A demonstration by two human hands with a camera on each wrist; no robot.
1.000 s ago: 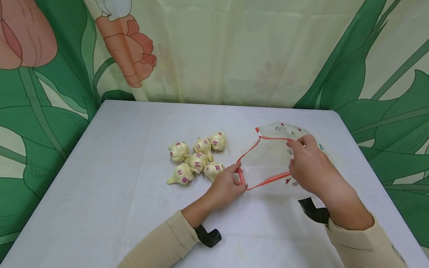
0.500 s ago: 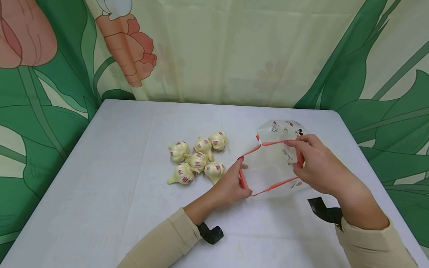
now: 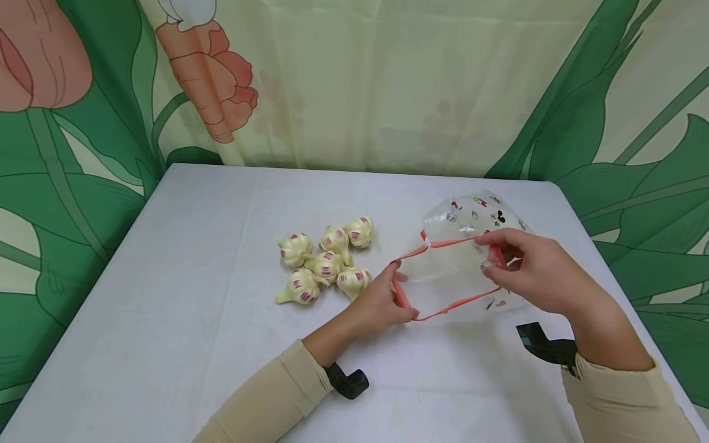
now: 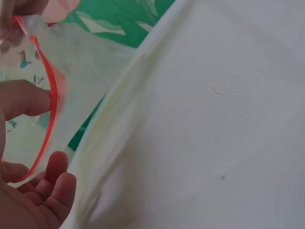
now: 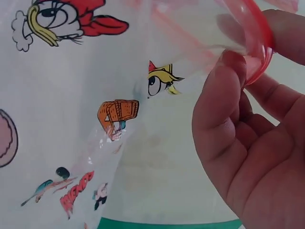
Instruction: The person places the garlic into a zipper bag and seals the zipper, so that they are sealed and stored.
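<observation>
A clear plastic bag [image 3: 448,271] with a red rim and small cartoon prints is held between my two hands, its mouth spread wide and facing left. My left hand [image 3: 379,301] holds the left side of the rim; in the left wrist view its thumb and a finger lie against the red edge [image 4: 53,90]. On the right, my right hand [image 3: 526,264] pinches the opposite side of the rim between thumb and fingers, as the right wrist view shows at the red strip [image 5: 259,43]. Several garlic bulbs [image 3: 325,266] with purple streaks lie clustered just left of my left hand.
A white cloth [image 3: 166,307] covers the table. Behind it hangs a pale curtain [image 3: 354,86] printed with large green leaves and flowers. Black curved wrist pieces [image 3: 349,381] stick out beside both beige sleeves [image 3: 266,397].
My right hand has shifted to the right and turned, pulling the bag's mouth wider. My left hand has moved slightly right and down on the rim. The garlic bulbs stay where they were.
</observation>
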